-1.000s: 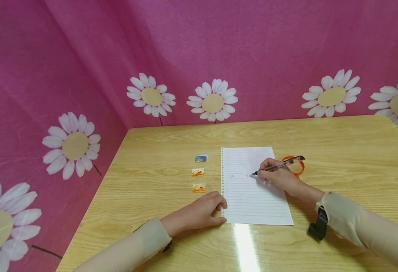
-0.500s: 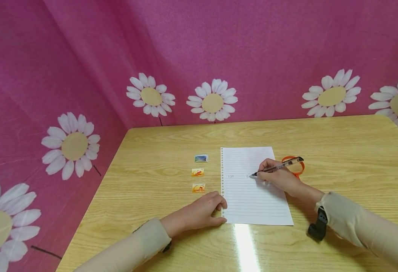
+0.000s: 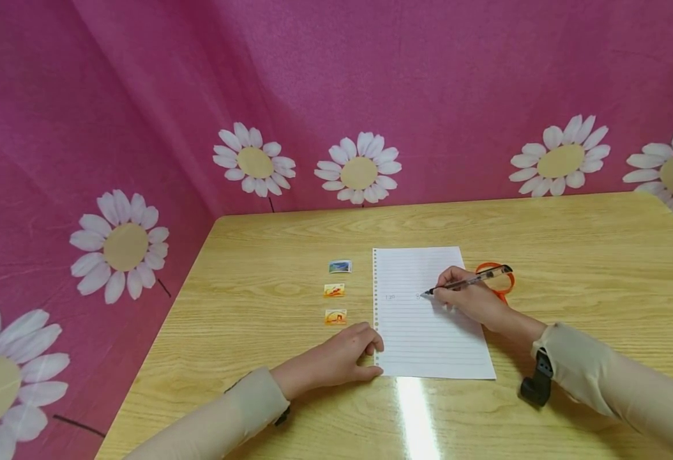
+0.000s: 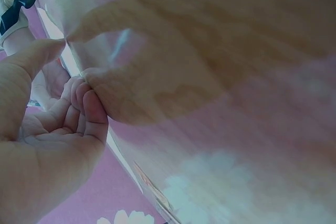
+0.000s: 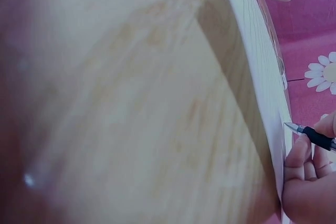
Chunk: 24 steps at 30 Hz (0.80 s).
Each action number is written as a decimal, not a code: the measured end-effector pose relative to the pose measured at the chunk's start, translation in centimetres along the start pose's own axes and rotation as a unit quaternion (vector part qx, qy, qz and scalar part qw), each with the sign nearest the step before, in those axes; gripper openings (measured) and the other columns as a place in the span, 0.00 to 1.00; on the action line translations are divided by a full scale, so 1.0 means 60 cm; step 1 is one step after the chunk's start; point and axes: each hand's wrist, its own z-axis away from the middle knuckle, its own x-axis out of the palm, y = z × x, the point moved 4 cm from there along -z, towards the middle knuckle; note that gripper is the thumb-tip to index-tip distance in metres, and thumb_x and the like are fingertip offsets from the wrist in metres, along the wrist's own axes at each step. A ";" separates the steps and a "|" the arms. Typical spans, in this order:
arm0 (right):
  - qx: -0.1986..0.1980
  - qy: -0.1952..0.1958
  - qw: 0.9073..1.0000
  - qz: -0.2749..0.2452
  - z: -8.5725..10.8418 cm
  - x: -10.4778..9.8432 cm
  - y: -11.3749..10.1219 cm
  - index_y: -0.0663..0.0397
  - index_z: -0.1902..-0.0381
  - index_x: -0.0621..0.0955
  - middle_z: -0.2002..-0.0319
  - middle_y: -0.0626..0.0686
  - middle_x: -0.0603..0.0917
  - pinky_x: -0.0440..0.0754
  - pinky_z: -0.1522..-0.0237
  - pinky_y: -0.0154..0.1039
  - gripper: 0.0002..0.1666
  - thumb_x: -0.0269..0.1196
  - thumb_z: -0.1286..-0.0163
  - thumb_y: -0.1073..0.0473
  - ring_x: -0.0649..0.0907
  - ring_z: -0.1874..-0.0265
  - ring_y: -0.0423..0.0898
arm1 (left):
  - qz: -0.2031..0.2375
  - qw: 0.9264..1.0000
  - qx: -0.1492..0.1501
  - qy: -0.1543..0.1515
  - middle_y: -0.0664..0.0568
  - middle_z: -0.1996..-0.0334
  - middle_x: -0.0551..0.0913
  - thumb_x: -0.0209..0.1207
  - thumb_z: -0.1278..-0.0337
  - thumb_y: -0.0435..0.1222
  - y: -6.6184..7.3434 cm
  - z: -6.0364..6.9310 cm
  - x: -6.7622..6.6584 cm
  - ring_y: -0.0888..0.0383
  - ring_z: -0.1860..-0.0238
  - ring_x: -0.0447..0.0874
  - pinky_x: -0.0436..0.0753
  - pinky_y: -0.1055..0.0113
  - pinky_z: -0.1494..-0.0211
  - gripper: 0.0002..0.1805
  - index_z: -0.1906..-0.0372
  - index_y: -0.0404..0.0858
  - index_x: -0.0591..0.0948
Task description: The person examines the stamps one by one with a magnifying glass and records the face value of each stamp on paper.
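Observation:
A lined sheet of loose-leaf paper (image 3: 428,338) lies on the wooden table, with "120" and an "8" written on it. My right hand (image 3: 468,300) pinches a black pen (image 3: 474,279), its tip at the paper just right of the "8". The right wrist view shows the pen (image 5: 315,137) between thumb and fingers, tip low over the sheet. My left hand (image 3: 342,354) rests at the paper's lower left edge, fingertips touching it. In the left wrist view, that hand (image 4: 58,119) has its fingers loosely bent and its thumb held apart.
Left of the paper lie three small stamp-like cards: one blue (image 3: 340,266), one yellow and red (image 3: 334,291), one yellow-orange (image 3: 335,317). Orange scissor-like handles (image 3: 503,296) show behind the right hand, the rest hidden. A pink flowered curtain (image 3: 451,96) borders the table.
The pen tip has shifted only slightly at the "8"; the right hand keeps its grip. The left hand, paper and cards stay in place.

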 end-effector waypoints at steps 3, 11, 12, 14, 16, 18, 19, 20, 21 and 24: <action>0.001 0.000 1.000 -0.004 0.001 0.000 -0.001 0.67 0.60 0.72 0.74 0.44 0.76 0.71 0.74 0.31 0.12 0.60 0.34 0.64 0.75 0.76 0.37 | -0.001 1.000 -0.001 -0.001 0.56 0.65 0.72 0.64 0.39 0.41 -0.001 0.000 0.000 0.67 0.64 0.65 0.69 0.77 0.57 0.14 0.53 0.40 0.76; -0.002 -0.002 1.000 -0.005 0.001 0.000 0.000 0.68 0.61 0.71 0.73 0.46 0.74 0.75 0.72 0.31 0.11 0.60 0.35 0.65 0.75 0.75 0.37 | 0.000 1.000 -0.010 -0.004 0.56 0.64 0.72 0.64 0.39 0.41 -0.001 0.000 0.000 0.67 0.63 0.67 0.70 0.77 0.56 0.15 0.53 0.39 0.76; -0.002 -0.002 1.000 -0.004 0.001 0.000 0.000 0.68 0.61 0.71 0.73 0.46 0.74 0.74 0.72 0.31 0.11 0.60 0.35 0.65 0.75 0.75 0.37 | 0.000 1.000 -0.009 -0.004 0.56 0.64 0.72 0.64 0.39 0.41 -0.001 0.000 0.000 0.67 0.63 0.67 0.70 0.77 0.56 0.15 0.53 0.39 0.76; -0.003 -0.006 1.000 -0.007 0.001 0.000 0.000 0.67 0.61 0.71 0.72 0.46 0.74 0.74 0.72 0.31 0.11 0.60 0.34 0.65 0.74 0.74 0.37 | 0.000 1.000 -0.008 -0.003 0.56 0.65 0.72 0.65 0.39 0.41 0.000 0.000 0.000 0.67 0.63 0.66 0.70 0.77 0.56 0.14 0.53 0.39 0.76; -0.005 -0.010 1.000 -0.013 0.001 0.000 0.000 0.68 0.61 0.71 0.72 0.46 0.74 0.73 0.71 0.31 0.11 0.61 0.34 0.64 0.74 0.74 0.37 | -0.001 1.000 -0.007 -0.002 0.56 0.65 0.72 0.65 0.39 0.41 0.000 0.000 0.000 0.67 0.64 0.66 0.69 0.77 0.57 0.14 0.53 0.39 0.76; -0.008 -0.014 1.000 -0.016 0.002 0.000 0.000 0.68 0.61 0.71 0.72 0.46 0.74 0.73 0.71 0.31 0.12 0.61 0.34 0.64 0.74 0.74 0.37 | -0.002 1.000 -0.005 -0.001 0.56 0.65 0.72 0.65 0.39 0.41 0.000 0.000 -0.001 0.67 0.64 0.66 0.69 0.77 0.57 0.14 0.53 0.39 0.76; -0.009 -0.015 1.000 -0.017 0.002 0.000 0.000 0.68 0.61 0.71 0.72 0.46 0.74 0.73 0.71 0.31 0.12 0.61 0.34 0.64 0.74 0.74 0.37 | -0.002 1.000 -0.004 -0.001 0.56 0.65 0.72 0.65 0.39 0.41 0.000 0.000 -0.001 0.67 0.64 0.66 0.69 0.77 0.57 0.14 0.54 0.39 0.76; -0.010 -0.016 1.000 -0.018 0.001 0.000 0.001 0.68 0.61 0.72 0.72 0.45 0.74 0.73 0.71 0.31 0.11 0.61 0.34 0.64 0.74 0.74 0.37 | -0.002 1.000 -0.004 -0.001 0.56 0.65 0.72 0.65 0.39 0.41 0.000 0.000 -0.001 0.67 0.64 0.66 0.69 0.77 0.57 0.14 0.54 0.39 0.76; -0.009 -0.016 1.000 -0.018 0.001 0.000 0.001 0.68 0.61 0.72 0.72 0.45 0.74 0.73 0.71 0.31 0.12 0.61 0.34 0.64 0.74 0.74 0.37 | -0.002 1.000 -0.004 -0.001 0.56 0.65 0.72 0.65 0.39 0.40 0.000 0.000 -0.001 0.67 0.64 0.66 0.69 0.77 0.57 0.14 0.54 0.39 0.76; -0.005 -0.017 1.000 -0.018 0.000 -0.001 0.003 0.68 0.61 0.72 0.72 0.45 0.74 0.74 0.71 0.31 0.11 0.61 0.35 0.64 0.74 0.74 0.37 | -0.001 1.000 -0.004 -0.001 0.56 0.65 0.71 0.65 0.39 0.40 0.001 0.000 -0.001 0.67 0.64 0.65 0.69 0.77 0.57 0.14 0.54 0.40 0.76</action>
